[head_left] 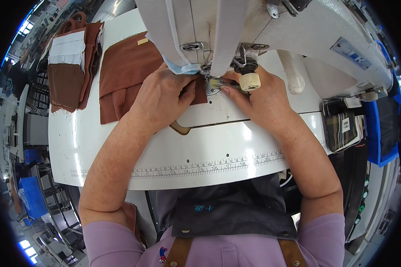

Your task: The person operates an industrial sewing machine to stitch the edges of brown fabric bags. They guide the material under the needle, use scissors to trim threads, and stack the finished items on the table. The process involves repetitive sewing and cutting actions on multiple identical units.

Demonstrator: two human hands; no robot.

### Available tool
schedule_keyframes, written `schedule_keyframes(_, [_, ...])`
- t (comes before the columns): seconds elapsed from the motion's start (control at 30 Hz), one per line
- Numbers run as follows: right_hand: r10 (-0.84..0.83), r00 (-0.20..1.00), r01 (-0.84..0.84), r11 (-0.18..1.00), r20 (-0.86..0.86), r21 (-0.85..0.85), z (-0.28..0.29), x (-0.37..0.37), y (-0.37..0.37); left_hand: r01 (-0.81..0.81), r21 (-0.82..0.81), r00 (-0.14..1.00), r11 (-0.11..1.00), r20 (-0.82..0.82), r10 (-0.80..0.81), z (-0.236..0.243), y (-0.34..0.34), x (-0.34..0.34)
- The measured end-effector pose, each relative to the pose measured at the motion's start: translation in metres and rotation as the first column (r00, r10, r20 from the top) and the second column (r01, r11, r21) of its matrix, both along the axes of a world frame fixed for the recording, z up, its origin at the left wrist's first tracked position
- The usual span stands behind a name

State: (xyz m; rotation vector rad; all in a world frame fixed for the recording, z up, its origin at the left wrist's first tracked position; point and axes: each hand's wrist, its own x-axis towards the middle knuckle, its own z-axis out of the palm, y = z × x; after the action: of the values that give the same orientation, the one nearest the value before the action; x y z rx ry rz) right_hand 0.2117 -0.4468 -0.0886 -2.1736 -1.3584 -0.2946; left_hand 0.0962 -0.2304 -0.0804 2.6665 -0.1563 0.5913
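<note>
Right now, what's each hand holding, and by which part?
Right hand: a small tool, by its right end. Left hand: on brown fabric near its right edge; grip hidden.

One head-worn fisheye view looks down from close above my left hand [160,97] and my right hand [268,100].

Bright light falls on the white table [209,140], leaving glare streaks on its glossy top, while the dark apron [236,213] looks dim. The left hand [158,98] and right hand [267,100] are fairly sharp. Toward the rim, straight edges bend, small shapes blur, bright panels [28,252] bleach out, and corners fall black.
</note>
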Motion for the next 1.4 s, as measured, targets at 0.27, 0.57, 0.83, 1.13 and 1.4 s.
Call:
schedule_keyframes(0.27, [-0.006, 0.999, 0.006, 1.000, 0.036, -0.008, 0.000, 0.003, -0.002, -0.024, 0.088, 0.993, 0.996, -0.110, 0.034, -0.003, 0.005, -0.001])
schedule_keyframes(0.57, [-0.026, 0.995, 0.027, 1.000, -0.097, 0.010, -0.001, 0.007, -0.001, -0.069, 0.145, 0.947, 0.987, -0.301, 0.111, 0.001, 0.008, -0.009])
schedule_keyframes(0.83, [-0.018, 1.000, 0.018, 1.000, -0.002, -0.014, -0.012, 0.014, -0.004, 0.084, 0.000, 0.856, 0.996, -0.512, -0.072, 0.032, -0.022, -0.124])
schedule_keyframes(1.13, [-0.011, 0.999, 0.011, 1.000, -0.049, 0.002, -0.004, 0.009, -0.007, -0.428, -0.324, 0.903, 0.844, -0.134, 0.407, 0.021, -0.015, -0.274])
schedule_keyframes(1.4, [0.012, 0.998, -0.011, 1.000, -0.066, 0.015, -0.004, 0.007, -0.009, -0.569, 0.034, 0.820, 0.822, 0.109, 0.563, -0.021, -0.055, -0.319])
